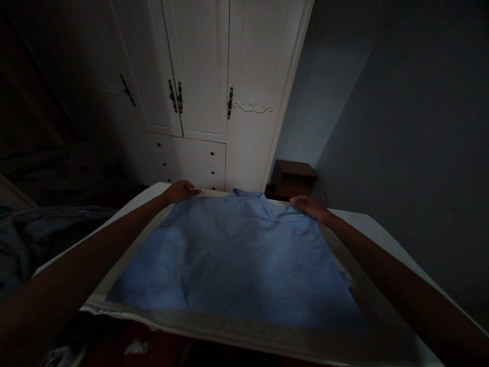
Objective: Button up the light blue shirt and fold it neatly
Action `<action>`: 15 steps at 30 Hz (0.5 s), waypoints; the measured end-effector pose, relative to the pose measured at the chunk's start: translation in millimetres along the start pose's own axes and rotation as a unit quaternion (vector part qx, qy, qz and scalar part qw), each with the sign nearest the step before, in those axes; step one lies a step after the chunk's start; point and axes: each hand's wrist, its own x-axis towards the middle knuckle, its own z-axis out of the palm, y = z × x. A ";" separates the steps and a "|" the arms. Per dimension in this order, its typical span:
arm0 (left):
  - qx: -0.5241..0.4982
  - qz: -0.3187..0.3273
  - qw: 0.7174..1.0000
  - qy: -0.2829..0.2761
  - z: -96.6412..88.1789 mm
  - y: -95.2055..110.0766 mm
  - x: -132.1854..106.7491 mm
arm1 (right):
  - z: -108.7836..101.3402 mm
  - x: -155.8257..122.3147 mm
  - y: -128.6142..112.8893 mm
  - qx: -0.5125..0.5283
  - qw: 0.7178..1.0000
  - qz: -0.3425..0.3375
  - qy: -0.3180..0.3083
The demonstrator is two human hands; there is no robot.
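A light blue shirt (237, 250) is spread on a pale cloth (214, 326), with its collar (248, 194) at the far edge. At the shirt's far left corner, my left hand (181, 192) has its fingers closed on the fabric. My right hand (310, 207) grips the far right corner beside a folded-over bit of fabric. Some fingertips of both hands are hard to see in the dim light. Faint creases run across the shirt's middle.
Under the cloth is a white table (355, 221). A white wardrobe (202, 71) with dark handles stands behind it. A small brown cabinet (296, 171) sits by the wall. Dark, rumpled fabric (34, 239) lies at left; reddish material (133, 341) shows below the table's near edge.
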 end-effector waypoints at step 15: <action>0.275 0.152 0.938 -0.147 30.2 41.2 2.1 | 13.3 11.8 -39.3 -0.269 0.952 -0.088 -0.117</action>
